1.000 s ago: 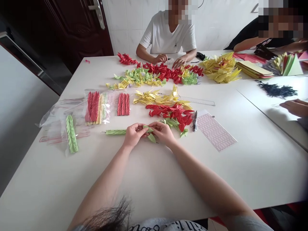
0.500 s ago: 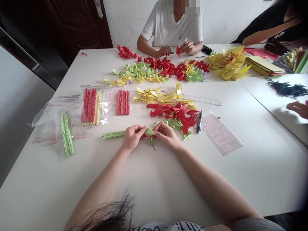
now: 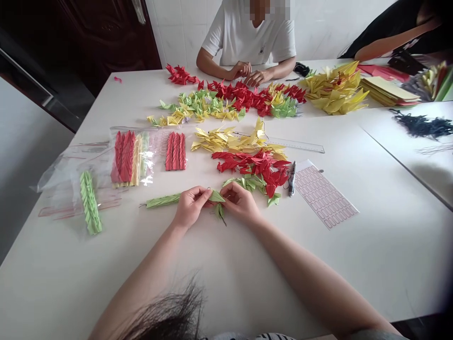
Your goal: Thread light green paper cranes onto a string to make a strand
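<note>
Between my two hands is a green origami crane (image 3: 216,196). My left hand (image 3: 189,208) pinches its left side with thumb and forefinger. My right hand (image 3: 240,203) is closed at the crane's right tip, its fingertips partly hidden. Just below the fingers a second green folded piece (image 3: 219,211) with a dark thread end lies on the table. A long green stack of folded paper (image 3: 163,200) reaches out leftward from behind my left hand. Right behind my right hand lie loose green cranes (image 3: 253,183), with red cranes (image 3: 260,165) and yellow cranes (image 3: 230,139) farther back.
Plastic bags (image 3: 76,158) hold red, yellow and green stacks at left, beside a bagged red set (image 3: 175,151). A pen (image 3: 292,179), a label sheet (image 3: 325,196) and a clear ruler (image 3: 300,145) lie at right. Across the white table (image 3: 141,283) sits a person in a white shirt (image 3: 247,38).
My hands keep hold of the green crane, its tip now tilted slightly lower. The person opposite has lowered a red piece and rests both hands on the table. A hand at the right edge has left view.
</note>
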`<state>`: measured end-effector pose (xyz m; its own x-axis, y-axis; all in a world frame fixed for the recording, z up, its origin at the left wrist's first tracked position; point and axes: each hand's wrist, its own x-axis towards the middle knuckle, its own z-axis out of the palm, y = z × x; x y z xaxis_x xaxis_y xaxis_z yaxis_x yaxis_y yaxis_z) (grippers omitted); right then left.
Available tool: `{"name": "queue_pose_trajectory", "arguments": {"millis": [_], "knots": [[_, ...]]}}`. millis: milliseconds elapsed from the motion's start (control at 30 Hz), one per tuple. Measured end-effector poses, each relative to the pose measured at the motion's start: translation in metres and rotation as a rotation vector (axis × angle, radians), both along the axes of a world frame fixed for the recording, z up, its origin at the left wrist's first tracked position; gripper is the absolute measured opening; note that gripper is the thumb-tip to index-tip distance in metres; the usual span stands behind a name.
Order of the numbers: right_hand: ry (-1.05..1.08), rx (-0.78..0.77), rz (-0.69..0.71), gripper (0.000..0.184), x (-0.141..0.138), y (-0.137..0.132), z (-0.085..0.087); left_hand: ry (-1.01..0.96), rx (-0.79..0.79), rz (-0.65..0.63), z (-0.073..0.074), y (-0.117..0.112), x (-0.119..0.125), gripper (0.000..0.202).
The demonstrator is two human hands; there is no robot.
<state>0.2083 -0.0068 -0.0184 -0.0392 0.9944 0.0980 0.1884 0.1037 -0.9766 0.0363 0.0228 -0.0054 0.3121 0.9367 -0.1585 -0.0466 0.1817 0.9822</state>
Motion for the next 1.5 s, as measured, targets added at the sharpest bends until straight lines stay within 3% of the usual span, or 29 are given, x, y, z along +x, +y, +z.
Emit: {"name": "queue_pose_trajectory", "arguments": {"millis": [167, 433, 700, 867, 1133, 1333, 1500], "knots": [[0.012, 0.009, -0.075, 0.024, -0.001, -0.002, 0.002, -0.013, 0.018, -0.002, -0.002, 0.0, 0.0, 0.034], [0.235, -0.039, 0.029, 0.025, 0.005, -0.001, 0.01, -0.026, 0.096, 0.0, -0.009, 0.0, -0.001, 0.024], [0.32, -0.092, -0.003, 0.016, 0.007, 0.002, 0.007, -0.011, 0.135, -0.019, -0.007, -0.002, -0.001, 0.019], [0.294, -0.034, 0.101, 0.02, 0.009, -0.001, 0.008, -0.011, 0.15, -0.002, -0.007, -0.002, 0.0, 0.015], [0.251, -0.028, 0.124, 0.019, 0.009, 0.0, 0.006, 0.043, 0.217, 0.016, -0.009, -0.005, 0.0, 0.008], [0.228, -0.014, -0.007, 0.022, 0.004, -0.001, -0.002, 0.014, 0.23, 0.093, -0.01, -0.004, 0.001, 0.01], [-0.05, 0.098, -0.086, 0.021, 0.004, -0.001, -0.002, 0.033, 0.302, 0.157, -0.013, -0.003, 0.002, 0.007]]}}
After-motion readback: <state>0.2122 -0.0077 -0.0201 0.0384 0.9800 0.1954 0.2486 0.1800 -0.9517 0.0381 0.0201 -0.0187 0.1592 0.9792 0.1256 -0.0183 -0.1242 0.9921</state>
